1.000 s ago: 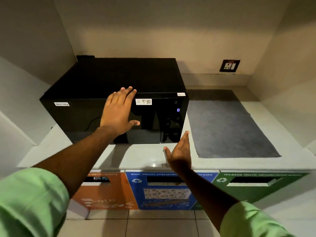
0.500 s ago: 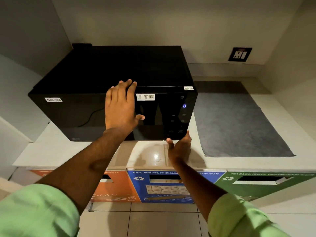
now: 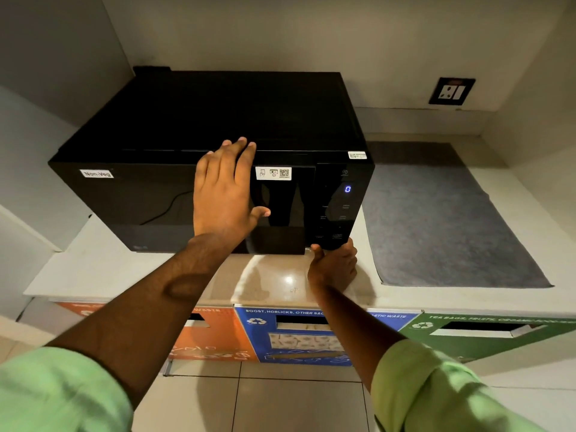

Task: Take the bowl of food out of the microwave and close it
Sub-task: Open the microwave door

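Observation:
The black microwave (image 3: 218, 113) stands on a pale counter (image 3: 93, 269) with its dark glass door (image 3: 140, 207) shut. Its panel display (image 3: 347, 189) glows a blue 0. No bowl shows; the inside is hidden behind the dark glass. My left hand (image 3: 223, 194) lies flat on the upper part of the door, fingers spread and reaching over the top edge. My right hand (image 3: 333, 266) sits under the microwave's lower right corner, thumb on the front below the control panel, fingers curled beneath and out of sight.
A grey mat (image 3: 442, 226) covers the counter to the right of the microwave. A wall socket (image 3: 452, 91) sits at the back right. Below the counter's front edge are orange (image 3: 212, 344), blue (image 3: 299, 338) and green (image 3: 486, 332) waste bins. Walls close in both sides.
My right hand has risen from the counter's front to the microwave's lower right corner and curled under it. My left hand has stayed flat on the door. The view has moved closer.

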Motion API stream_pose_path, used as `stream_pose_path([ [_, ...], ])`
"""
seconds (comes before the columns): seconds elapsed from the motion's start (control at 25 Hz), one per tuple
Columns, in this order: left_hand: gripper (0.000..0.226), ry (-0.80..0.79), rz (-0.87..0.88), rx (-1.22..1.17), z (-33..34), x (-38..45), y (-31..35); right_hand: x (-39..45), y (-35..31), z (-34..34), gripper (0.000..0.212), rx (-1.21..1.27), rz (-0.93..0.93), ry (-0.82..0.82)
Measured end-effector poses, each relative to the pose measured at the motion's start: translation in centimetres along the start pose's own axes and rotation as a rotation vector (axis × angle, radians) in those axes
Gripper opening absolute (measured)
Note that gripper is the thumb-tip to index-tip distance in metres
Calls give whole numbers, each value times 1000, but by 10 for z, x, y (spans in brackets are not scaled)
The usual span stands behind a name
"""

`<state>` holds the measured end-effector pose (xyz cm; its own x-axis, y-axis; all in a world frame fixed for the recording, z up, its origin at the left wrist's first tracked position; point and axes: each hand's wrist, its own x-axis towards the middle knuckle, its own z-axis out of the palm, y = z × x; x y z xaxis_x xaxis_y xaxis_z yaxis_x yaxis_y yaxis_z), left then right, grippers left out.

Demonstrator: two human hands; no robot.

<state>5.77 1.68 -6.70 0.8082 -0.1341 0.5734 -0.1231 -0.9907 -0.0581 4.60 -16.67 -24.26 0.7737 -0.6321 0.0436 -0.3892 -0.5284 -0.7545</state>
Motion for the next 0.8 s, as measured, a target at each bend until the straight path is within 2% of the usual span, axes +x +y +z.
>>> stream_pose_path([
  [0.12, 119, -4, 6, -9, -4, -8, -1, 1, -2, -3, 73, 17, 13, -14],
  [0.2, 118, -7, 11, -23, -8, -13, -1, 2, -2, -10, 74, 23, 13, -51],
  [0.32, 112, -32, 31, -36, -15, -18, -4, 6, 0, -23, 79, 87, 64, -219],
  [0.4, 98, -32, 56, -42, -23, -22, -6, 12, 1, -33, 76, 128, 50, -317],
  [0.52, 71, 11, 49, -84, -40, -19, -3, 15, -1, -50, 65, 165, -25, -362],
  [0.6, 58, 34, -20, -139, -58, -8, -1, 14, -10, -63, 62, 264, -21, -379],
  [0.68, 58, 5, -154, -289, -74, 6, -5, 16, -20, -76, 66, 348, -27, -387],
  [0.8, 45, -139, -361, -586, -84, 20, -21, 18, -37, -93, 79, 357, -76, -355],
])
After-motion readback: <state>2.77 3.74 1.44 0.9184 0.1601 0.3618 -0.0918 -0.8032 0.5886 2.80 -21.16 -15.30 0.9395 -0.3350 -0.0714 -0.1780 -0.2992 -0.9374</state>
